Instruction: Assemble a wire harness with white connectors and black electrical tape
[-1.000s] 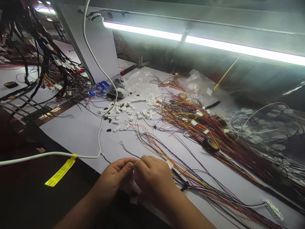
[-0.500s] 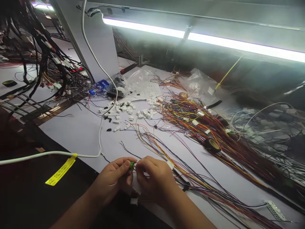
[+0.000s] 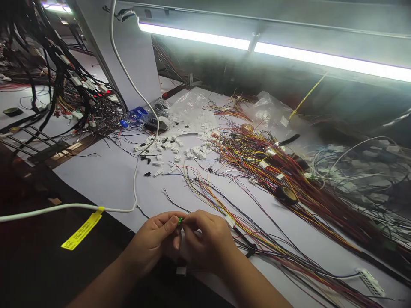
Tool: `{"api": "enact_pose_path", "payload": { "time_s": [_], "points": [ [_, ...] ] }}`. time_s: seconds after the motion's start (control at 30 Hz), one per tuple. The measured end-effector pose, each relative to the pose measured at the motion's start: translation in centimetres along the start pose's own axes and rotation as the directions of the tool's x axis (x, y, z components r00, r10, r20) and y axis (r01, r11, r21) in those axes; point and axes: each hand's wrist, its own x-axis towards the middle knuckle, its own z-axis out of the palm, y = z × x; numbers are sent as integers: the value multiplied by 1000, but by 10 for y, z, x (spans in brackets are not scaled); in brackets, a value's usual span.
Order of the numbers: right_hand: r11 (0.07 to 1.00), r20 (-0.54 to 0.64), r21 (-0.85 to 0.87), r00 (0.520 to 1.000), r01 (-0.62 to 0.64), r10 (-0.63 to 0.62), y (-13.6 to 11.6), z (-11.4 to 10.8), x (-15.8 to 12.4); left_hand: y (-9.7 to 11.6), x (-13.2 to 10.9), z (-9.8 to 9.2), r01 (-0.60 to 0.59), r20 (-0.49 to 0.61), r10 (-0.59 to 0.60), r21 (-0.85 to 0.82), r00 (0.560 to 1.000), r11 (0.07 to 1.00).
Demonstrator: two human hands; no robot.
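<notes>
My left hand point(image 3: 150, 239) is closed, pinching a small green connector point(image 3: 180, 221) between thumb and fingers near the table's front edge. Only a sliver of the connector shows. Against its right side press the bent fingertips of my right hand point(image 3: 208, 239); whatever they pinch is too small and covered to make out. Below the hands hangs a small white tag or connector point(image 3: 181, 270). Just right of my right hand runs a bundle of coloured wires point(image 3: 221, 205), bound with black tape point(image 3: 252, 250) and bearing a white label point(image 3: 229, 221).
Loose white connectors point(image 3: 192, 152) lie scattered mid-table, with a few black ones. A thick wire harness point(image 3: 266, 158) and a black tape roll point(image 3: 287, 195) occupy the right. A white cable point(image 3: 135, 184) with a yellow tag point(image 3: 82, 229) crosses the left. Lamps point(image 3: 199, 36) shine above.
My right fingertips have closed in on the green connector, covering more of it and the thin wire ends beside it. My left hand stays almost in place.
</notes>
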Motion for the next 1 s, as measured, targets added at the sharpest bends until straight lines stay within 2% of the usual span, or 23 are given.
{"api": "enact_pose_path", "payload": {
  "time_s": [0.1,0.3,0.5,0.63,0.73,0.8,0.83,0.9,0.97,1.0],
  "points": [
    [1000,-7,-13,1000,0,0,3,3,-1,0,1,1,3,0,-3,13,1000,1000],
    [996,-95,-75,994,54,-61,6,12,-1,2,0,6,4,-24,-2,76,1000,997],
    [986,-88,-149,992,82,-95,9,14,-2,-1,1,7,-9,-61,18,145,998,989],
    [980,-9,-154,992,127,-130,2,3,1,-5,0,2,-56,-95,74,187,993,981],
    [989,23,-121,997,80,-78,-13,-13,8,1,-6,-5,-115,-73,144,310,987,944],
    [998,78,-56,997,-7,11,-24,-21,12,11,-12,-9,-212,-22,259,508,966,835],
    [998,134,-29,990,-47,51,-28,-22,14,17,-15,-10,-269,27,324,624,946,734],
    [996,228,-29,969,-86,91,-34,-21,15,28,-19,-9,-368,159,428,805,890,466],
    [991,239,-103,965,-87,110,-36,-15,14,37,-21,-5,-414,261,494,881,829,230],
    [985,218,-154,970,-79,112,-36,-12,12,39,-21,-4,-412,278,518,896,809,163]
  ]
}}
